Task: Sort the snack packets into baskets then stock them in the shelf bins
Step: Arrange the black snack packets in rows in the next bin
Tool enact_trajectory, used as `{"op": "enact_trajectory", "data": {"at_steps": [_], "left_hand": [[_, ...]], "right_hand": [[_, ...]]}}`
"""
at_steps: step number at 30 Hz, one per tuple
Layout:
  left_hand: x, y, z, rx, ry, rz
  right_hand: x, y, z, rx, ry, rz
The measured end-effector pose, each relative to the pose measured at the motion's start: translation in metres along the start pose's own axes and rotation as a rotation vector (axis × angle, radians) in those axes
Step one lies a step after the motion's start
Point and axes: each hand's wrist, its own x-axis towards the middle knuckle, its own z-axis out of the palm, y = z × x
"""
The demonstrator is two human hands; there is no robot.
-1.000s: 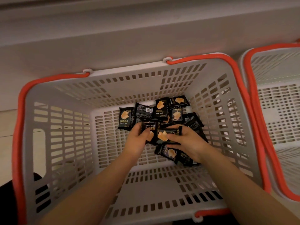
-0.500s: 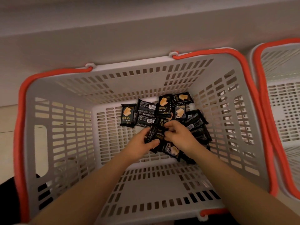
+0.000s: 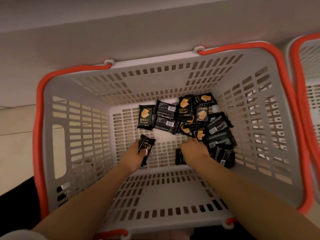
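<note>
We are reaching both arms into a grey slotted basket [image 3: 83, 129] with orange handles. Black DRYCAKE packets [image 3: 188, 116] are lying heaped on its floor, toward the far right corner. Our left hand [image 3: 134, 153] is gripping a few packets [image 3: 146, 147], fingers curled round them. Our right hand [image 3: 194, 149] is resting on the heap's near edge; we cannot tell its grip. A second basket [image 3: 308, 94] is sitting just right.

Person: two forearms, bare to the frame's edge. Left hand [image 3: 134, 154] and right hand [image 3: 194, 150] wore no gloves. A pale sleeve edge [image 3: 19, 235] showed at the lower-left corner.
</note>
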Motion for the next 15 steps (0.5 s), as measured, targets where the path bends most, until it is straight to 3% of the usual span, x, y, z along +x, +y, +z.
{"op": "enact_trajectory", "data": {"at_steps": [10, 15], "left_hand": [[-0.029, 0.029, -0.018, -0.192, 0.047, 0.073], [-0.061, 0.059, -0.033, -0.470, 0.101, 0.107]], "right_hand": [[-0.028, 0.000, -0.023, 0.066, -0.175, -0.042], [-0.065, 0.001, -0.067, 0.688, 0.121, -0.073]]}}
